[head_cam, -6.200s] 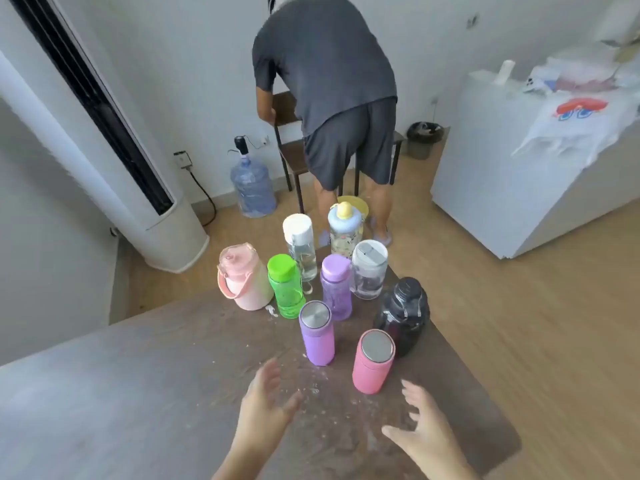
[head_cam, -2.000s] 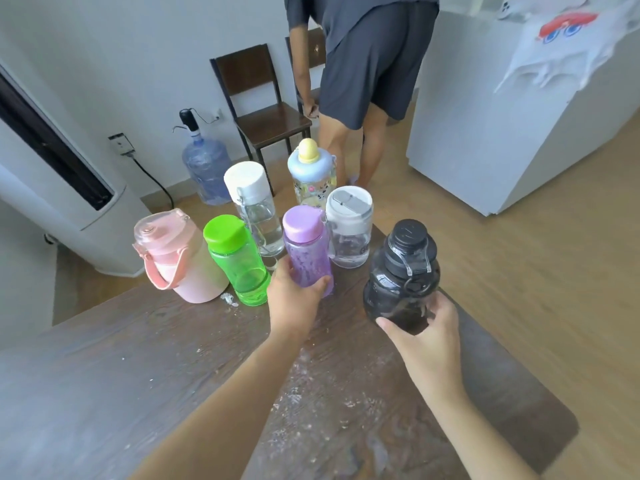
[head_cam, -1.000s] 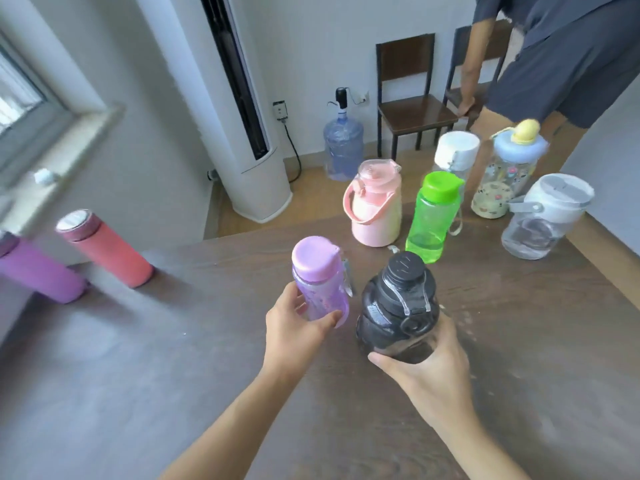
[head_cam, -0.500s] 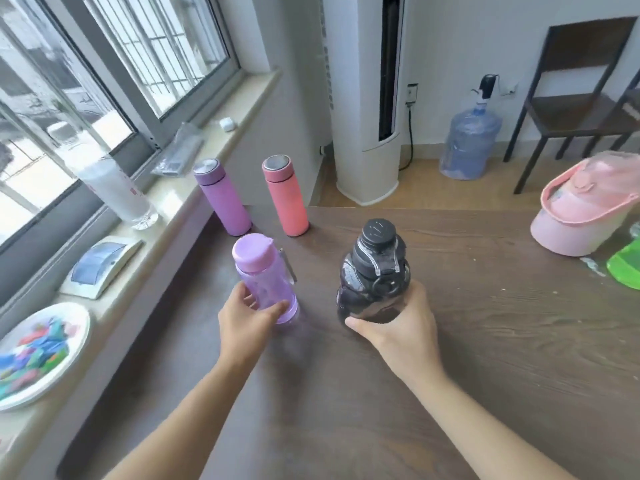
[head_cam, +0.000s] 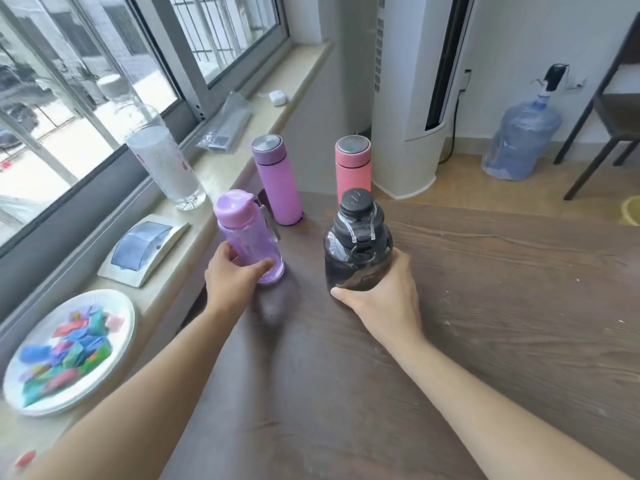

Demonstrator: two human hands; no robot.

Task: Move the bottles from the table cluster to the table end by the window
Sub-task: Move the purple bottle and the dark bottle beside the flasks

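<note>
My left hand grips the base of a clear purple bottle with a lilac cap, upright near the window end of the dark wooden table. My right hand holds a dark smoky bottle with a black lid, upright beside it. Whether either bottle touches the table I cannot tell. Behind them stand a purple flask and a pink flask, both with steel caps, at the table's far edge by the sill. The rest of the bottle cluster is out of view.
On the window sill sit a tall clear bottle, a white framed panel, a paper plate of coloured pieces, a plastic bag and an earbud case. A standing air conditioner, a water jug and a chair leg stand beyond the table.
Both hands have carried the purple bottle and the dark bottle from the cluster across the table toward the window end, now close to the two flasks. The view has turned left and the cluster has left the frame.
</note>
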